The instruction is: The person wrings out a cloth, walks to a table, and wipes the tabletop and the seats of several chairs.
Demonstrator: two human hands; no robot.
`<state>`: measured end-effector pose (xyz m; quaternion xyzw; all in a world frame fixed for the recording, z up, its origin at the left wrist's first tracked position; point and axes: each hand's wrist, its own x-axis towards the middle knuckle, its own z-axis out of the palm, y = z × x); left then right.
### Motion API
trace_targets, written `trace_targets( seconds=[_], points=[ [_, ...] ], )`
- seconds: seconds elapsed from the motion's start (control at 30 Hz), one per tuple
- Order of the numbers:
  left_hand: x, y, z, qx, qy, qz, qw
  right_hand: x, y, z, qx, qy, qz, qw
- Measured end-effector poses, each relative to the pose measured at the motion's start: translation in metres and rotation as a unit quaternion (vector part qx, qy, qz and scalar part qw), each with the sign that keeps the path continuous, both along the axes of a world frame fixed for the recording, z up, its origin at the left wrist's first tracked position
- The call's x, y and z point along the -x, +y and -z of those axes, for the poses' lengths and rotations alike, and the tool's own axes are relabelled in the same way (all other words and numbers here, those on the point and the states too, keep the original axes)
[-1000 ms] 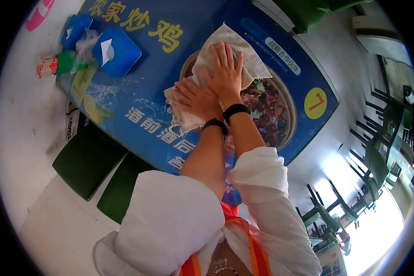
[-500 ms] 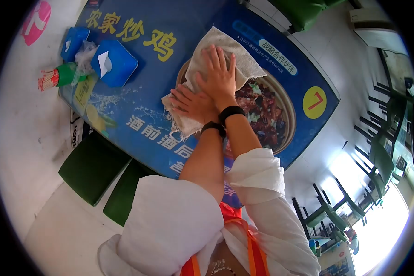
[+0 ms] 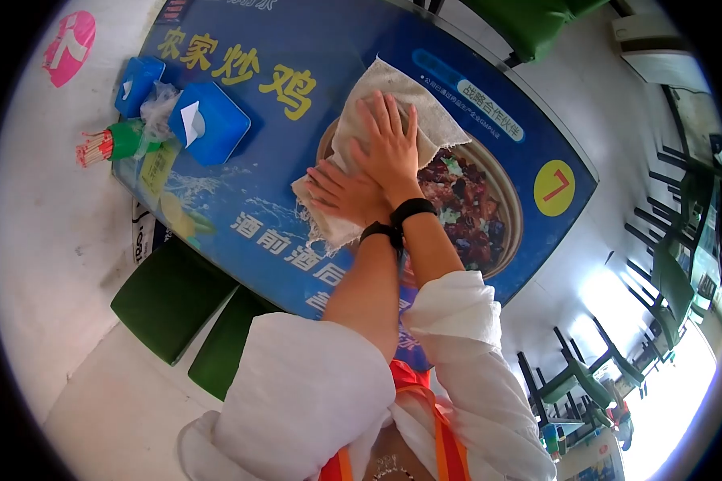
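Note:
Both hands press flat on a beige cloth (image 3: 381, 78) with frayed edges, spread on a blue printed tabletop (image 3: 217, 188). My right hand (image 3: 391, 148) lies on the upper part of the cloth, fingers stretched out and slightly apart. Lower and to the left, my left hand (image 3: 346, 194) rests on the cloth with its fingers extended; its thumb side is hidden by the right hand. The wrists cross close together, each with a black band. Under and beside the cloth, a printed picture of a bowl of food (image 3: 465, 212) shows on the tabletop.
Toward the table's left edge stand two blue tissue boxes, a larger one (image 3: 226, 128) and a smaller one (image 3: 140, 84), a crumpled clear plastic bag (image 3: 159, 108) and a green holder (image 3: 127, 139) of sticks. Green chairs (image 3: 168, 301) adjoin the near side; more chairs (image 3: 573, 381) stand at right.
The whole view has shifted slightly, so everything appears a little lower and to the right. Hands and cloth keep nearly the same place on the tabletop.

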<state>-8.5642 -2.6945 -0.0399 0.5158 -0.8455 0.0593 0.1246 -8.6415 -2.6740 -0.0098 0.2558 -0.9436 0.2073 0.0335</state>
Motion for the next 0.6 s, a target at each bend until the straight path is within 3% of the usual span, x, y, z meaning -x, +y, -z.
trace_targets(
  seconds=[0.6],
  points=[
    [0.0, 0.0007, -0.0016, -0.025, 0.003, -0.002, 1.0, 0.0007, -0.0031, 0.0013, 0.023, 0.036, 0.005, 0.999]
  ],
)
